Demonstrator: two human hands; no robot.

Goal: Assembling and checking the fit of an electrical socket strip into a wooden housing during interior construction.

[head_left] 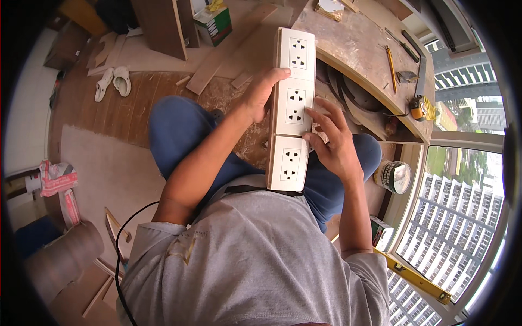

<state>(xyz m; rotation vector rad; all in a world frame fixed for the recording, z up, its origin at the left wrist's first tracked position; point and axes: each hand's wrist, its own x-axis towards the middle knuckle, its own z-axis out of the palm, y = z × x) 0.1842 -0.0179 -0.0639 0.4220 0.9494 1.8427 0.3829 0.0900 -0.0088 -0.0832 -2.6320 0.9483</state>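
Observation:
A long white power strip (296, 130), built of three double-socket plates on a wooden-edged box, stands lengthwise in front of me above my lap. Around its left edge my left hand (264, 93) is closed, the thumb lying on the face between the far and middle plates. At the right edge my right hand (333, 136) touches the strip near the seam of the middle and near plates, its fingers bent and apart. The strip's underside is hidden, and so are most of my left fingers.
A worn wooden workbench (348, 38) at the far right carries a pencil (391, 68), a tape measure (421, 108) and a metal square (422, 70). A bucket (396, 177) and yellow spirit level (418, 278) are by the window. White clogs (122, 81) and boards (209, 68) lie on the floor.

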